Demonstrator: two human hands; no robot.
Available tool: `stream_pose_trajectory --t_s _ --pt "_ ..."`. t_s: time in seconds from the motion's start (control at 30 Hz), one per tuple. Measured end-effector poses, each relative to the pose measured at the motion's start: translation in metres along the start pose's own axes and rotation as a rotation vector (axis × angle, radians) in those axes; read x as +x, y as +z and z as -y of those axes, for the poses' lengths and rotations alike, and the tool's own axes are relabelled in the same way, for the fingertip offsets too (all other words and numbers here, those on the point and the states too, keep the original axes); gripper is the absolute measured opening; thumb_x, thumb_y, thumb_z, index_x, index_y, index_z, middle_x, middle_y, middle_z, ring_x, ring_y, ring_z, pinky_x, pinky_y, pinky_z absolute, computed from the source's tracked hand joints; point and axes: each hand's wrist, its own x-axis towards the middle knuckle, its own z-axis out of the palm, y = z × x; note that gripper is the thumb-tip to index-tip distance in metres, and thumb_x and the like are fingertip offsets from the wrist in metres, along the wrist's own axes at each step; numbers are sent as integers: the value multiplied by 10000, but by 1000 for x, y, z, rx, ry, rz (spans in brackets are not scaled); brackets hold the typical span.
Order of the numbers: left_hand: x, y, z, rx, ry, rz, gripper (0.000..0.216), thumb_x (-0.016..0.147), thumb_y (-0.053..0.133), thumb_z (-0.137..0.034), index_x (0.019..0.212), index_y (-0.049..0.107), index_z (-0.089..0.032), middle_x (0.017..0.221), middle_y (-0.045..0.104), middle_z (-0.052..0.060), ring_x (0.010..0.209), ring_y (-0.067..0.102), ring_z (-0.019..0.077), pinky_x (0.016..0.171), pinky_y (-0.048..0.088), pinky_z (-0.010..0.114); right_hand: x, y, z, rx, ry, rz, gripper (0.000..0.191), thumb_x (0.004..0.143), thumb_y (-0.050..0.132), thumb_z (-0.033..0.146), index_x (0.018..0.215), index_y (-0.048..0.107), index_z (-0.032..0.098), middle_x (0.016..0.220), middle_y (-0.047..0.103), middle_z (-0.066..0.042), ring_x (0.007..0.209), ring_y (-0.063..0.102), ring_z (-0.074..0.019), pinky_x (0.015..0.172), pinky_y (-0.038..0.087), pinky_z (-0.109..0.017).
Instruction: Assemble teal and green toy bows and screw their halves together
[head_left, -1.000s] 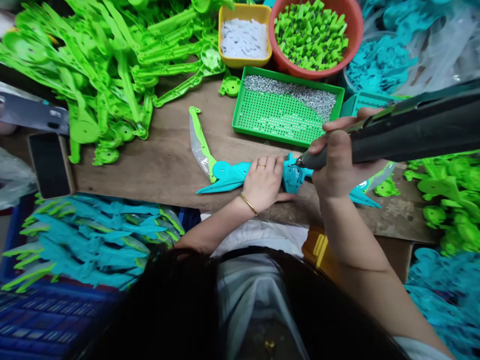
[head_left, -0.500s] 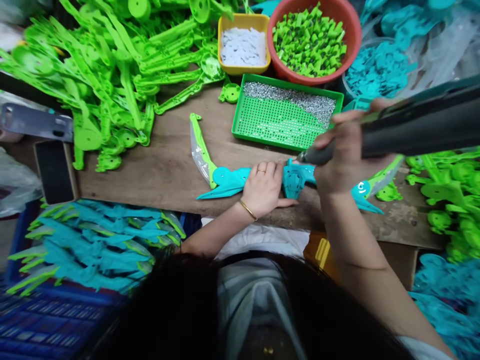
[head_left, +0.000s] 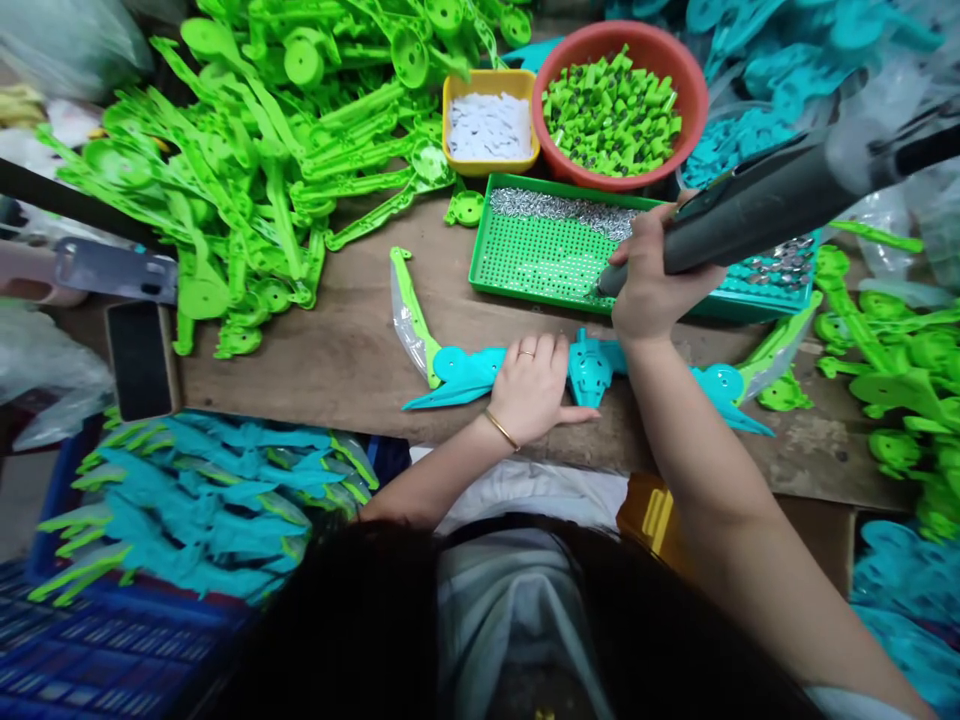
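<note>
A turquoise toy bow (head_left: 591, 378) with lime-green and clear curved arms at both ends lies across the wooden bench. My left hand (head_left: 527, 385) rests flat on its left half, fingers pointing away from me and thumb stretched out to the right. My right hand (head_left: 651, 285) is wrapped round a dark grey electric screwdriver (head_left: 757, 210), slanting with its tip down and left. That tip is at the near edge of a perforated green tray (head_left: 540, 245), apart from the bow. Small silver screws (head_left: 562, 213) line the tray's far side.
Behind the tray stand a yellow box (head_left: 491, 168) of white pieces and a red bowl (head_left: 697, 110) of small green parts. Green parts (head_left: 255, 200) pile up at left. A phone (head_left: 140, 360) lies at the left edge, above a blue crate (head_left: 56, 500) of similar bows.
My right hand has lifted the screwdriver from the bow's middle up to the green tray. The left hand stays on the bow. The whole view has shifted slightly.
</note>
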Motion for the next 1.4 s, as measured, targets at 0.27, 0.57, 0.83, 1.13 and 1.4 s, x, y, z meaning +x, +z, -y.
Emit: stream_pose_trajectory --t_s 0.27,0.57,0.83,1.13,1.4 --pt "0 -3 1 16 18 9 1034 715 494 -834 1394 425 -58 1126 565 151 1019 485 296 909 315 389 12 -4 34 205 -100 -150 203 808 686 327 910 562 203 799 645 26 451 541 -54 441 460 -234" --pt "-1 -6 -3 9 11 39 993 736 595 -739 1445 364 -84 1220 543 168 1075 469 306 930 300 393 -47 -67 94 278 -78 59 270 799 707 285 1058 629 276 823 690 53 455 544 -46 422 467 -203" --pt "0 -5 0 31 47 52 957 751 611 -701 1410 398 -40 1194 557 177 1083 469 318 948 306 391 -69 -80 79 202 26 111 360 754 745 368 1045 544 302 764 625 78 450 533 -66 435 482 -232" --pt "3 -8 -1 2 36 89 924 750 651 -649 1400 403 -40 1187 554 169 1076 474 313 930 326 383 -73 -72 77 209 3 140 330 773 726 383 1079 607 354 681 585 72 437 500 -89 408 432 -245" --pt "-21 -26 27 38 13 142 1049 664 664 -745 1432 377 -91 1200 542 181 1054 489 322 913 360 401 9 -60 86 187 -49 182 300 700 783 420 927 671 260 987 659 16 806 675 -138 731 592 -327"
